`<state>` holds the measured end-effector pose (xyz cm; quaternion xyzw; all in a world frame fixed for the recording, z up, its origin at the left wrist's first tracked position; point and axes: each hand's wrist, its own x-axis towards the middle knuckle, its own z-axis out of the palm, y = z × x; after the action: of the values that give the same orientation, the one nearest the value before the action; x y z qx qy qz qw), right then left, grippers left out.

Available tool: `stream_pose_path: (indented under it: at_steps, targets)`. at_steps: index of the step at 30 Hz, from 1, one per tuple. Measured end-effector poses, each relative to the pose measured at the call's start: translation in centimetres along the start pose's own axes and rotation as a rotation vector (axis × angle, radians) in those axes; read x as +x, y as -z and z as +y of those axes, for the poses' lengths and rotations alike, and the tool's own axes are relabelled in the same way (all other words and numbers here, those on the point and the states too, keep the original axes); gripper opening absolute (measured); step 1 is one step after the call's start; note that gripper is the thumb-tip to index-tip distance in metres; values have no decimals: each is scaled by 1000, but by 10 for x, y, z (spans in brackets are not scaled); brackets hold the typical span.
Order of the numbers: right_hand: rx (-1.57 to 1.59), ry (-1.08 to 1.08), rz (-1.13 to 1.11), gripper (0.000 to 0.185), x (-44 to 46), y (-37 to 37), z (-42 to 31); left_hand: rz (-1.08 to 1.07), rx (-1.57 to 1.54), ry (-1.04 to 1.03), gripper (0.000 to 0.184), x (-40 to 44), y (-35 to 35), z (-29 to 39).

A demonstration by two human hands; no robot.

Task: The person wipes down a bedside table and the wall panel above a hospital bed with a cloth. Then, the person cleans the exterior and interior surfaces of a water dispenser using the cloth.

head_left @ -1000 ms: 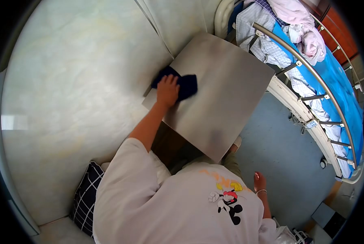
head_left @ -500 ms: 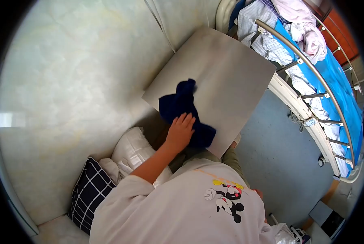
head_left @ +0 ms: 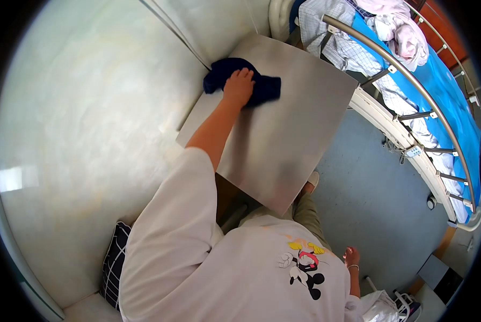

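A dark navy cloth [head_left: 262, 92] lies bunched across the far left part of a grey, smooth tabletop [head_left: 299, 107]. My left hand [head_left: 239, 87] presses down on it from above, with the fingers bent over the fabric. That arm stretches out over the near left side of the top. Low on the right, beside my shirt, my right hand [head_left: 351, 256] hangs away from the table. Its fingers look loosely bent and a little apart, and I see nothing in them. A thin band circles that wrist.
A pale marbled wall [head_left: 101, 107] borders the table's left side. To the right stands a bed with a curved metal rail [head_left: 412, 86], blue sheet [head_left: 450, 118] and crumpled pink bedding [head_left: 407, 43]. A dark checked pillow [head_left: 113, 268] rests by the wall. Blue-grey floor [head_left: 358, 177] lies between.
My left hand has pushed the cloth from the table's near left part to its far left edge, by the wall. My right hand has come into clearer view beside my shirt.
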<state>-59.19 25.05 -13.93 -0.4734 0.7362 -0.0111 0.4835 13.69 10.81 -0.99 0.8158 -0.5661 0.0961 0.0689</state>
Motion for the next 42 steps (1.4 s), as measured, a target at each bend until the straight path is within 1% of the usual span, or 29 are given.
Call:
stream_pose_path:
  at_steps: [1, 3, 4, 5, 6, 7, 9, 11, 13, 16, 17, 18, 20, 22, 24, 27, 28, 30, 32, 33, 36, 37, 39, 40, 42]
  targets:
    - [5, -7, 3, 20, -2, 0, 2, -3, -2, -8, 34, 13, -3, -4]
    - [-69, -79, -49, 15, -12, 3, -1, -62, 19, 45, 33, 32, -3, -8]
    - [-71, -88, -47, 15, -18, 6, -2, -70, 6, 59, 33, 33, -3, -7]
    - [-150, -71, -78, 15, -23, 8, -7, -75, 4, 59, 33, 27, -7, -8]
    - [-222, -47, -107, 16, -24, 7, -11, -42, -13, 13, 33, 21, -8, -9]
    - [-218, -42, -108, 16, -26, 6, -14, -10, -27, -33, 33, 14, -9, -10]
    - [-274, 12, -85, 16, -30, 0, -15, 48, -39, -178, 35, -20, 5, -3]
    - [-235, 5, -108, 16, -25, -8, -17, 63, -39, -209, 38, -66, 16, 7]
    - [-201, -4, -124, 16, -14, -10, -14, -11, -96, -235, 41, -111, 42, 22]
    - [-247, -46, -136, 17, 11, -18, 1, -166, -180, -206, 47, -179, 84, 48]
    - [-153, -35, -109, 17, 15, -19, -2, -233, -188, -192, 49, -198, 95, 55]
    - [-60, -25, -82, 18, 19, -19, -3, -231, -187, -191, 49, -217, 104, 60]
    - [-26, -44, -73, 18, 23, -17, -3, -295, -193, -146, 54, -241, 116, 67]
    - [5, -62, -68, 19, 27, -17, -5, -270, -172, -151, 52, -234, 113, 67]
    - [-68, -69, -116, 21, 28, -16, 1, -222, -153, -154, 50, -214, 104, 64]
    - [-26, -102, -100, 19, 27, -17, 7, -87, -132, -163, 47, -156, 74, 46]
    - [-26, -102, -101, 19, 27, -16, 8, -45, -81, -155, 45, -136, 59, 37]
    - [41, -72, -52, 17, 27, -20, 11, -7, -63, -119, 43, -90, 35, 19]
    - [15, -112, -87, 17, 20, -11, 6, 29, -2, -106, 42, -44, 12, 1]
    - [-14, -145, -125, 17, 16, -8, 5, 52, -3, -63, 41, -23, 0, -7]
    - [-62, -158, -96, 16, 10, -4, 34, 64, 55, 22, 38, 36, -28, -29]
    - [-58, -166, -94, 16, 6, -4, 31, 39, 59, 83, 38, 53, -33, -34]
    - [58, -219, -72, 14, -4, -4, 26, -95, 74, 272, 36, 83, -25, -31]
    - [64, -224, -65, 14, -6, -5, 25, -95, 69, 262, 36, 90, -25, -26]
    - [18, -137, -33, 14, 0, -3, 35, -38, 79, 409, 34, 99, -27, -18]
